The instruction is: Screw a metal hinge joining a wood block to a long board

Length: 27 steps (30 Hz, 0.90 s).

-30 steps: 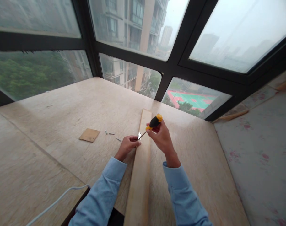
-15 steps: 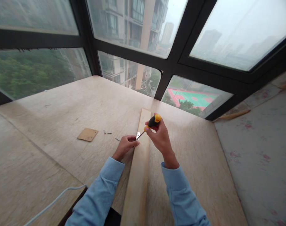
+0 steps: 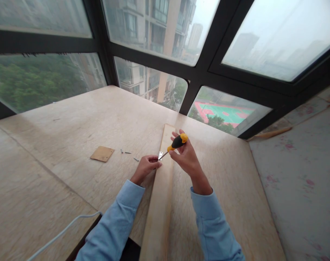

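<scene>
A long pale wooden board (image 3: 159, 203) lies lengthwise on the wide stone sill (image 3: 72, 119). My right hand (image 3: 185, 157) is closed round a yellow-and-black screwdriver (image 3: 177, 142), whose tip points down-left at a small silver hinge (image 3: 160, 155) on the board's left edge. My left hand (image 3: 145, 168) is curled at that edge, its fingertips pinching the hinge against the board. Both arms wear light blue sleeves.
A small square of thin wood (image 3: 102, 153) and a few loose screws (image 3: 128, 153) lie on the sill left of the board. A white cable (image 3: 58, 233) runs off the near left edge. Dark-framed windows (image 3: 200, 72) close the far side; a flowered cushion (image 3: 303, 174) lies at right.
The screwdriver handle has tilted slightly in my right hand, which keeps working at the hinge. My left hand stays on the hinge. The view shifted a little.
</scene>
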Motion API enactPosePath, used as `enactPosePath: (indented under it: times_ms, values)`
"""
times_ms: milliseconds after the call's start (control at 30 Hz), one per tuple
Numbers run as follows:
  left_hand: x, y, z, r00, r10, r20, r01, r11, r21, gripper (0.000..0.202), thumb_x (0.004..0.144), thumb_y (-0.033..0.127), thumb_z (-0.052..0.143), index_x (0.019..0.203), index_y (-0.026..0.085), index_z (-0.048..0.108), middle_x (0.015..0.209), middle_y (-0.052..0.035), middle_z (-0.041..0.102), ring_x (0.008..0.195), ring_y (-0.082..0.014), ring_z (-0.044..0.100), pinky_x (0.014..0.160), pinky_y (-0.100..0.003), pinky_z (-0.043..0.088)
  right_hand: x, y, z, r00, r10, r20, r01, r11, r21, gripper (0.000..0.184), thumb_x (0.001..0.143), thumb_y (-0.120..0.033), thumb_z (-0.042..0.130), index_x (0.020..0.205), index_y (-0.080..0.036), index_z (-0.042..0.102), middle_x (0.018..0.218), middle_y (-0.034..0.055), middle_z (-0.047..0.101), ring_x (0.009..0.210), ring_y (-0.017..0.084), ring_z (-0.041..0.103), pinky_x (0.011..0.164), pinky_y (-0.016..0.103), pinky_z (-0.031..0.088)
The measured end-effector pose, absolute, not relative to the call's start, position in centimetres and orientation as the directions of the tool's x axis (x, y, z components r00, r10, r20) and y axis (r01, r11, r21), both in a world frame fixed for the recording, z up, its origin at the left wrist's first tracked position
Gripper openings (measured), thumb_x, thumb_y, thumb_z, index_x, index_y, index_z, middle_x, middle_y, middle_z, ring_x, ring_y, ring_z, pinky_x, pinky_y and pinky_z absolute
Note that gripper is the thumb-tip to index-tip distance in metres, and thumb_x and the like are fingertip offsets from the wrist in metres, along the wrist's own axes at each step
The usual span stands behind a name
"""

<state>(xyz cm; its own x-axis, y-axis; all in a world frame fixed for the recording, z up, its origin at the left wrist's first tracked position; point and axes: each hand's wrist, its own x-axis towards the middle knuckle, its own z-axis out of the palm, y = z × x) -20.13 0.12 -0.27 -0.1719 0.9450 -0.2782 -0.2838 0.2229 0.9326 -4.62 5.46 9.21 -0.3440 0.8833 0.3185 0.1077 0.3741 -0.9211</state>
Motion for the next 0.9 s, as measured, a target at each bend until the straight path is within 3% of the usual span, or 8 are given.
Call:
enactPosePath:
  times_ms: [100, 267, 400, 500, 567, 700, 767, 900]
  values:
    - [-20.1, 0.1, -0.3, -0.175, 0.945, -0.276, -0.279, 0.221, 0.934, 0.035, 0.053, 0.018, 0.082, 0.086, 0.012, 0.075, 0.082, -0.0067, 0.075, 0.074, -0.0182, 0.068, 0.07, -0.027, 0.051, -4.4, 5.5, 9.3, -0.233, 0.907, 0.351, 0.26, 0.406, -0.876, 0.081, 0.067, -0.04, 0.079, 0.137, -0.024, 0.043, 0.135, 0.0133, 0.055, 0.122, 0.028, 0.056, 0.103, 0.049, 0.046]
    - [-20.1, 0.2, -0.5, -0.183, 0.944, -0.276, -0.272, 0.221, 0.937, 0.035, 0.052, 0.018, 0.082, 0.086, 0.011, 0.075, 0.082, -0.0067, 0.075, 0.073, -0.0182, 0.068, 0.069, -0.027, 0.051, -4.6, 5.3, 10.1, -0.162, 0.952, 0.26, 0.328, 0.3, -0.896, 0.064, 0.067, -0.042, 0.079, 0.123, -0.021, 0.055, 0.094, 0.0059, 0.07, 0.084, 0.026, 0.07, 0.083, 0.047, 0.057]
    - [-20.1, 0.1, -0.3, -0.173, 0.946, -0.275, -0.288, 0.218, 0.932, 0.035, 0.053, 0.018, 0.082, 0.086, 0.011, 0.075, 0.081, -0.0064, 0.075, 0.073, -0.018, 0.068, 0.07, -0.027, 0.051, -4.5, 5.4, 9.4, -0.342, 0.889, 0.304, 0.095, 0.355, -0.93, 0.073, 0.075, -0.033, 0.07, 0.141, -0.026, 0.04, 0.126, 0.0097, 0.062, 0.121, 0.025, 0.06, 0.1, 0.045, 0.05]
    - [-20.0, 0.1, -0.1, -0.177, 0.948, -0.263, -0.284, 0.207, 0.936, 0.033, 0.054, 0.018, 0.081, 0.085, 0.011, 0.075, 0.08, -0.0061, 0.075, 0.073, -0.0174, 0.067, 0.069, -0.026, 0.05, -4.3, 5.5, 9.2, -0.314, 0.891, 0.327, 0.168, 0.391, -0.905, 0.085, 0.069, -0.036, 0.077, 0.143, -0.026, 0.037, 0.144, 0.0124, 0.048, 0.13, 0.027, 0.05, 0.104, 0.047, 0.046]
    - [-20.0, 0.1, 0.0, -0.192, 0.945, -0.264, -0.278, 0.206, 0.938, 0.032, 0.054, 0.018, 0.081, 0.084, 0.011, 0.075, 0.079, -0.0057, 0.075, 0.072, -0.0168, 0.067, 0.068, -0.025, 0.05, -4.2, 5.5, 9.5, -0.22, 0.927, 0.304, 0.278, 0.359, -0.891, 0.084, 0.064, -0.041, 0.082, 0.136, -0.023, 0.045, 0.131, 0.0137, 0.058, 0.111, 0.028, 0.062, 0.093, 0.048, 0.054]
    - [-20.0, 0.1, -0.1, -0.196, 0.941, -0.277, -0.28, 0.217, 0.935, 0.034, 0.052, 0.017, 0.082, 0.085, 0.011, 0.075, 0.079, -0.0057, 0.075, 0.071, -0.0169, 0.066, 0.068, -0.026, 0.049, -4.2, 5.5, 10.2, -0.163, 0.943, 0.292, 0.333, 0.331, -0.883, 0.052, 0.067, -0.041, 0.08, 0.11, -0.021, 0.06, 0.087, 0.0039, 0.07, 0.076, 0.023, 0.069, 0.077, 0.044, 0.059]
    - [-20.0, 0.1, -0.2, -0.196, 0.94, -0.281, -0.284, 0.22, 0.933, 0.035, 0.052, 0.018, 0.082, 0.085, 0.011, 0.074, 0.079, -0.0059, 0.075, 0.072, -0.0174, 0.067, 0.068, -0.026, 0.05, -4.2, 5.5, 10.1, -0.221, 0.93, 0.294, 0.233, 0.343, -0.91, 0.048, 0.071, -0.036, 0.076, 0.113, -0.022, 0.058, 0.091, 0.0037, 0.071, 0.083, 0.023, 0.071, 0.081, 0.043, 0.059]
    - [-20.0, 0.2, -0.2, -0.21, 0.936, -0.284, -0.281, 0.22, 0.934, 0.035, 0.051, 0.018, 0.083, 0.084, 0.011, 0.074, 0.078, -0.0058, 0.074, 0.071, -0.0174, 0.066, 0.069, -0.027, 0.049, -4.1, 5.4, 9.6, -0.358, 0.872, 0.335, 0.054, 0.377, -0.925, 0.069, 0.074, -0.032, 0.07, 0.137, -0.025, 0.042, 0.13, 0.0105, 0.06, 0.123, 0.025, 0.058, 0.102, 0.045, 0.049]
